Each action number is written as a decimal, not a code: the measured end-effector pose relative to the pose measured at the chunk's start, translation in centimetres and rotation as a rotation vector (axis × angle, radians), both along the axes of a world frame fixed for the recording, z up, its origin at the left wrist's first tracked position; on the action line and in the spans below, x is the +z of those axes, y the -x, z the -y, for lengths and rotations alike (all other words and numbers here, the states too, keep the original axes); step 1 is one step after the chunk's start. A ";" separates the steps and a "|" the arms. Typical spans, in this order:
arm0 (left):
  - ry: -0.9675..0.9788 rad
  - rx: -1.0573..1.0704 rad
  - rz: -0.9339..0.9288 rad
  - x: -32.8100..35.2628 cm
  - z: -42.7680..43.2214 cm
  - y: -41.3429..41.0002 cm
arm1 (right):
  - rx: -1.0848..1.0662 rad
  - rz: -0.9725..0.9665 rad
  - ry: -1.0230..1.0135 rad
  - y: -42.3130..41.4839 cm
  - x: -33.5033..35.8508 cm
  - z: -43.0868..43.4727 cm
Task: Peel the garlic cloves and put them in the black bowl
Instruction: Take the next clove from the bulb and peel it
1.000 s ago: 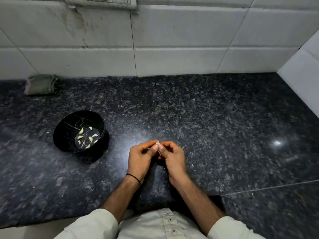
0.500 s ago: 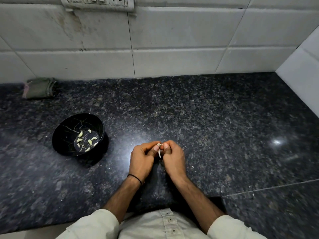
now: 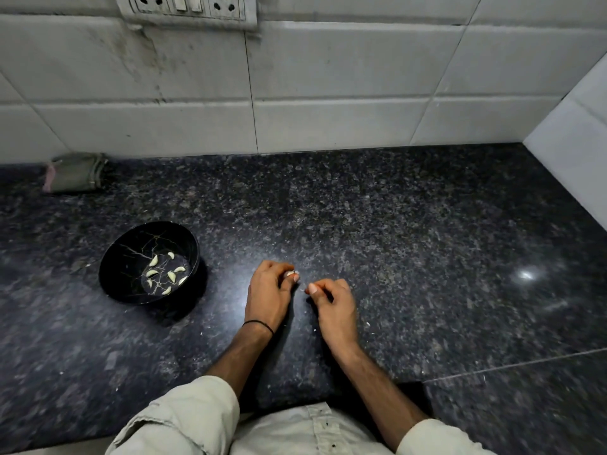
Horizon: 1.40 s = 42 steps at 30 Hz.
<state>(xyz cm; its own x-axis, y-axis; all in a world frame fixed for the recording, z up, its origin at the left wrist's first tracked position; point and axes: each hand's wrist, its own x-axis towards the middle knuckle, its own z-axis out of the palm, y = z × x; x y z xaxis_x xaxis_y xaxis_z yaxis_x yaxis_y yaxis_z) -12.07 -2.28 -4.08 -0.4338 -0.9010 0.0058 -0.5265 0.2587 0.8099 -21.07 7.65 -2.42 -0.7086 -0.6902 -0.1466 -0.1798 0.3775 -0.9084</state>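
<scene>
You are facing a dark speckled stone counter point(image 3: 394, 224) that is running back to a tiled wall point(image 3: 328, 77) of large white tiles. A socket panel point(image 3: 187, 6) is sitting high on it, grey smudges trailing below. A side wall point(image 3: 574, 126), also white, is closing the right. A folded green cloth point(image 3: 75, 172) is lying back left, and a glare point(image 3: 525, 275) is shining on the counter's right.

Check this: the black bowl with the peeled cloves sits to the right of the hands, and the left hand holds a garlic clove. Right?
Not quite. In the head view the black bowl with the peeled cloves sits to the left of the hands, not the right. The left hand does hold a garlic clove.
</scene>
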 end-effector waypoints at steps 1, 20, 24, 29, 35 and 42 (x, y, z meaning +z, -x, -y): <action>-0.011 0.002 -0.008 -0.1 0.1 0.0 | -0.004 -0.017 0.018 0.1 -0.1 0.0; -0.286 0.003 -0.243 -0.4 -3.7 -0.2 | 0.006 0.180 0.058 0.5 -0.5 -0.5; -0.310 0.014 -0.203 -0.9 -3.8 -0.1 | -0.001 0.164 0.014 0.5 -0.9 -0.6; -0.348 0.040 -0.211 -0.9 -3.5 0.2 | 0.011 0.252 0.017 0.9 -0.5 -0.8; -0.300 -0.028 -0.146 -0.6 -3.1 -0.1 | 0.067 0.225 0.027 1.0 -0.5 -1.4; -0.387 0.005 -0.207 -0.8 -2.8 -0.3 | 0.142 0.225 0.042 1.7 -0.6 -1.4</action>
